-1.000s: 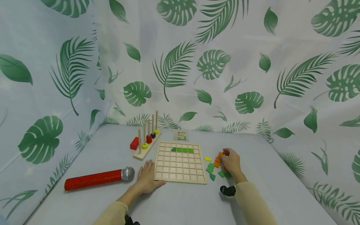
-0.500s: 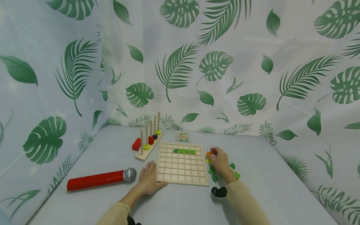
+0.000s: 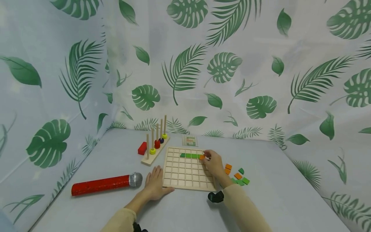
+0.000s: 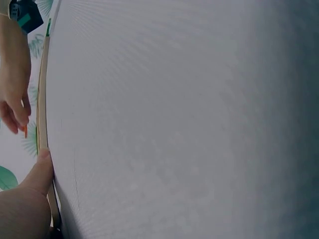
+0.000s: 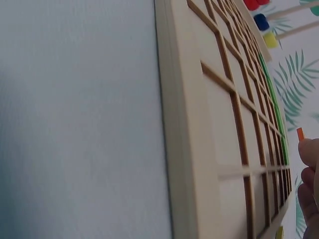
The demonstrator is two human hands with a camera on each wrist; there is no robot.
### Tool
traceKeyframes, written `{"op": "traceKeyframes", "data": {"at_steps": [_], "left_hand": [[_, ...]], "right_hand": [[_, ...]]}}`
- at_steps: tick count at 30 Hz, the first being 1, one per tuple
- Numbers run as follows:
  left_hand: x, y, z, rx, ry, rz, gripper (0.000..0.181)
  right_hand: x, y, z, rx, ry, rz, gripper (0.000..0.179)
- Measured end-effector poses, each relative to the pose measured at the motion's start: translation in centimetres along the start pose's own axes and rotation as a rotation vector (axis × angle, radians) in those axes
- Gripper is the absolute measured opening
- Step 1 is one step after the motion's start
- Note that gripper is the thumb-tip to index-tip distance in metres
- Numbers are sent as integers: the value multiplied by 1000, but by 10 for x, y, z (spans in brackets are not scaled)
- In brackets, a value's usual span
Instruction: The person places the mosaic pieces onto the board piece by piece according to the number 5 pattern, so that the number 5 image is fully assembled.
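My right hand point(image 3: 214, 163) pinches a small orange tile point(image 3: 202, 157) over the upper right of a wooden grid board point(image 3: 185, 170). In the right wrist view the orange tile point(image 5: 300, 134) stands up from the fingertips, above the board's cells. A row of green tiles point(image 3: 191, 156) lies in the board's second row, the leftmost one with a curved edge; the orange tile overlaps the row's right end in the head view. My left hand point(image 3: 155, 186) lies spread on the table at the board's lower left corner, its thumb point(image 4: 42, 172) against the board's edge.
Right of the board lie several loose orange tiles point(image 3: 238, 176) and green tiles point(image 3: 245, 180). A peg stand point(image 3: 149, 159) with coloured beads and a red block point(image 3: 142, 148) stand behind left. A red microphone point(image 3: 101, 185) lies left. A pattern card point(image 3: 189, 140) lies behind the board.
My right hand has moved left from the loose tiles to above the board, carrying an orange tile. The left hand stays at the board's corner. The head view has shifted slightly.
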State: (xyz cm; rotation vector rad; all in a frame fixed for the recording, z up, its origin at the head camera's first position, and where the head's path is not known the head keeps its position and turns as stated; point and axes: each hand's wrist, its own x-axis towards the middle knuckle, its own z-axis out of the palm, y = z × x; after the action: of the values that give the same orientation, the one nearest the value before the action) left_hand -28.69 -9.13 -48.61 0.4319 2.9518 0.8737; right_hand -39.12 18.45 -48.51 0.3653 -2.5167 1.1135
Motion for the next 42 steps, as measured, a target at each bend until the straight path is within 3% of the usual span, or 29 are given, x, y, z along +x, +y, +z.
{"op": "traceKeyframes", "data": {"at_steps": [7,14,19,28,42], "left_hand": [[2,0,0,0,12,2,98],[3,-1,0,6,-9,-18,97],[2,-1,0,8,-13,-18,97],[2,-2,0,6,-6,-15,97],[2,-2,-1,28,-3,-15,98]], "right_hand": [[5,-15,20,20,-33,-18,32],[8,-26,45,28,-58,-90,30],[8,-34,56,57,-90,-77,29],[5,-44,65,37,-140,-34,26],[9,-43,70,28,-92,-48,37]]}}
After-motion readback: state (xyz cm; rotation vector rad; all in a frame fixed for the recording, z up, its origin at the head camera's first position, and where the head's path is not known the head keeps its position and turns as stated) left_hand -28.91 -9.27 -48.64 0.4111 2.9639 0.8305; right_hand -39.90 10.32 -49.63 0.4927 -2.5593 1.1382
